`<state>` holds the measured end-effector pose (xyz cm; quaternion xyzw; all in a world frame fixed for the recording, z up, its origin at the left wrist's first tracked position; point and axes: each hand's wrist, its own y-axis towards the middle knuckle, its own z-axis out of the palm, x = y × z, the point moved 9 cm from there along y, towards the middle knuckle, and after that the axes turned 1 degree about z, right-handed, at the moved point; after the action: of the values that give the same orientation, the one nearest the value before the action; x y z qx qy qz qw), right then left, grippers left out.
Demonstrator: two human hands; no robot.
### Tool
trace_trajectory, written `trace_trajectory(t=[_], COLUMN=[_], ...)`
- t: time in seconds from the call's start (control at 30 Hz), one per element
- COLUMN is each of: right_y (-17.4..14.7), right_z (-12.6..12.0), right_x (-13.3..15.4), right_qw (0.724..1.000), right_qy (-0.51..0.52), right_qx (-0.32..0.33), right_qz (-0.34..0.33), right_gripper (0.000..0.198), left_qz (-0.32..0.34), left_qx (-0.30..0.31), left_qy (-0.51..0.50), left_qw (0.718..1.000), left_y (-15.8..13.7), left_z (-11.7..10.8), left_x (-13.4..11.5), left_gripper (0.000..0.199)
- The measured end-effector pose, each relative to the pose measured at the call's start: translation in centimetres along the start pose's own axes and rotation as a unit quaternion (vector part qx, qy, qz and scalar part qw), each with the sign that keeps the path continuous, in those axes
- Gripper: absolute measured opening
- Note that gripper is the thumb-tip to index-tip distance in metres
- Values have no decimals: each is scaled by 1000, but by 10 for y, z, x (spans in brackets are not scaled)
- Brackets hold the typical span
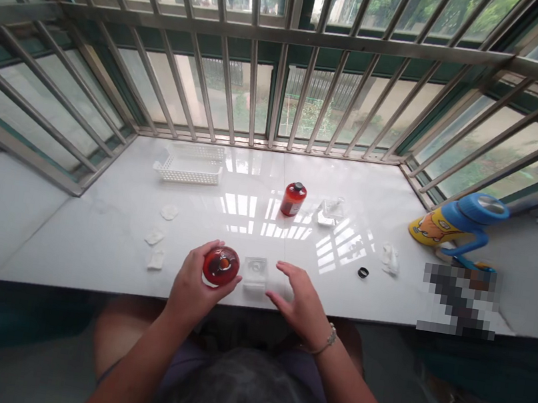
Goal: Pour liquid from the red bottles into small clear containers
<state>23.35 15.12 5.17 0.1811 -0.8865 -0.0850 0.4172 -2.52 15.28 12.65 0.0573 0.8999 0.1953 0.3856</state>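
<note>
Our bare forearms [137, 360] extend toward the glossy white counter [106, 238]; our left hand [193, 288] holds a round, translucent red bottle [221, 266] near the front edge, contents indistinct. Our right hand [303, 301], gripping nothing, spreads wide beside a clear, square-cornered box [255, 272]. Behind, we locate a black-capped red bottle [293, 200] upright between a perforated white basket [191, 174] and a second clear box [330, 214].

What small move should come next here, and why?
Probably bringing the right hand in to steady the clear container: that hand is open just beside it, while the left hand grips the red bottle.
</note>
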Motion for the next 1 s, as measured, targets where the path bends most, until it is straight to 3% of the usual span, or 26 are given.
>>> trace_trajectory(t=[0.07,0.13,0.33,0.53,0.67,0.87,1.0], right_y=[5,11,28,23,8,-5,-3], right_z=[22,39,61,51,42,25,7], right_x=[0,-7,-21,-21,-23,-26,-15], right_qw=[999,996,990,993,991,981,989], right_qy=[27,50,93,61,66,124,72], right_qx=[35,57,75,32,-1,-32,-54], right_qz=[10,35,80,100,113,145,117], right_gripper=[84,98,91,73,65,67,68], left_qz=[-11,-30,-74,-79,-49,-11,-7], left_qx=[14,29,52,62,82,112,119], left_qy=[-10,-24,-55,-50,-36,-28,1], left_qw=[1000,999,994,994,995,993,993], left_y=[-4,-8,-17,-21,-21,-24,-27], left_z=[4,9,14,16,23,36,42], left_x=[2,7,20,29,26,20,17], left_gripper=[76,76,77,71,73,78,86])
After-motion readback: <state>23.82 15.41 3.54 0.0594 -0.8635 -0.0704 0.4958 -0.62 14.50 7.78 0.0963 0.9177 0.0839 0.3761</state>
